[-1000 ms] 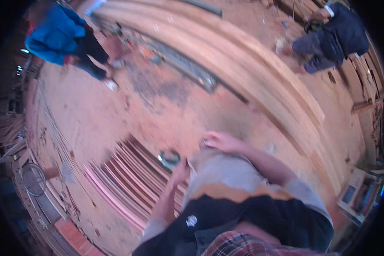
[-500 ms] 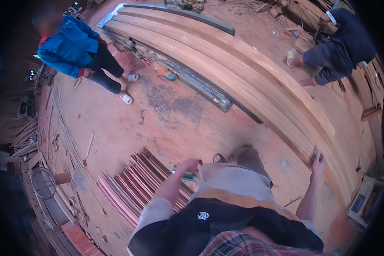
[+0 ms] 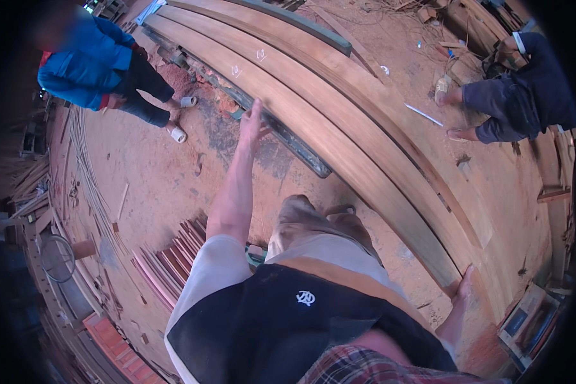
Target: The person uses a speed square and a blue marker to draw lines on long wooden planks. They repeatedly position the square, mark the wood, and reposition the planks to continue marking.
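Note:
Long brown wooden planks point(image 3: 358, 137) lie side by side, running from the far left to the near right. At the near end of the closest plank point(image 3: 313, 131), my right hand point(image 3: 464, 291) wraps round the end corner, its fingers partly hidden. My left arm is stretched forward. My left hand point(image 3: 252, 123) is at this plank's near long edge, fingers extended and apart; whether it touches the wood I cannot tell. Pale chalk-like marks show on the upper faces toward the far end. Beneath the planks runs a dark metal beam point(image 3: 307, 163).
A person in a blue jacket point(image 3: 86, 61) stands at the far left. Another in dark clothes point(image 3: 518, 96) is beyond the planks at right. Reddish strips point(image 3: 173, 256) are stacked on the floor by my left side. An open box point(image 3: 530, 326) stands at the near right.
My left hand has gone from near my waist out to the plank's edge. My right hand has shifted nearer, to the plank's end. The planks lie differently, with a dark gap more visible.

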The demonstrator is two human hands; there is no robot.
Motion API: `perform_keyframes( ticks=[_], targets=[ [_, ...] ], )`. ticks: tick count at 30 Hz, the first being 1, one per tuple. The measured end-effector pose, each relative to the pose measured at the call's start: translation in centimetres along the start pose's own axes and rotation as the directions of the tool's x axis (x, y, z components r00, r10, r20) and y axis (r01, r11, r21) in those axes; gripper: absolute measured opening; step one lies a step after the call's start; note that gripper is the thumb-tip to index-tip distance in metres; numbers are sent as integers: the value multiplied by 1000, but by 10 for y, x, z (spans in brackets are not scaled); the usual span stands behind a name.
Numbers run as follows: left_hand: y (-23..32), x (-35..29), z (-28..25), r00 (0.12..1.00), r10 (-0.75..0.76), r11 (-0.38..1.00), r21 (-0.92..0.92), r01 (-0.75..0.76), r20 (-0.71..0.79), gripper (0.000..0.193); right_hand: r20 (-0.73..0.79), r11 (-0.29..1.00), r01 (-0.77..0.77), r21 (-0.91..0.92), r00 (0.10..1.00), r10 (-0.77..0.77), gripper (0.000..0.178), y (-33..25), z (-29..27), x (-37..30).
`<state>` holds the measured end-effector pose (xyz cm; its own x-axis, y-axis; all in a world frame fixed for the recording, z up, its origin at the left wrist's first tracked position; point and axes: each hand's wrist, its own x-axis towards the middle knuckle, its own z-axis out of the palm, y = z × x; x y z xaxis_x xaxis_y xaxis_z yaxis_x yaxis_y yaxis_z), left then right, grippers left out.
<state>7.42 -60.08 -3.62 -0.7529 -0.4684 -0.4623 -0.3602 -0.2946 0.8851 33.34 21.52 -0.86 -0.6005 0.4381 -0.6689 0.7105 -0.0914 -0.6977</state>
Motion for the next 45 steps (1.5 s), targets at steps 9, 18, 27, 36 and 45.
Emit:
perform_keyframes(
  ticks=[9,18,27,36,45],
  targets=[
    [40,4,25,990,131,821,-564,-82,46,71,-201,992,-121,38,971,126,72,10,-32,-109],
    [46,-21,14,999,24,825,-566,-6,24,67,-388,987,18,-159,918,-79,43,59,-66,-118],
    [69,-37,33,995,93,823,-565,-67,19,66,-340,1000,-12,-23,940,3,43,63,-60,-111],
    [98,-23,84,992,121,886,-454,-91,36,70,4,950,-87,300,996,90,56,17,-127,-95],
    [126,17,78,978,109,880,475,-12,-177,82,-172,666,-6,-746,968,-183,62,-146,-77,-36]
  ],
)
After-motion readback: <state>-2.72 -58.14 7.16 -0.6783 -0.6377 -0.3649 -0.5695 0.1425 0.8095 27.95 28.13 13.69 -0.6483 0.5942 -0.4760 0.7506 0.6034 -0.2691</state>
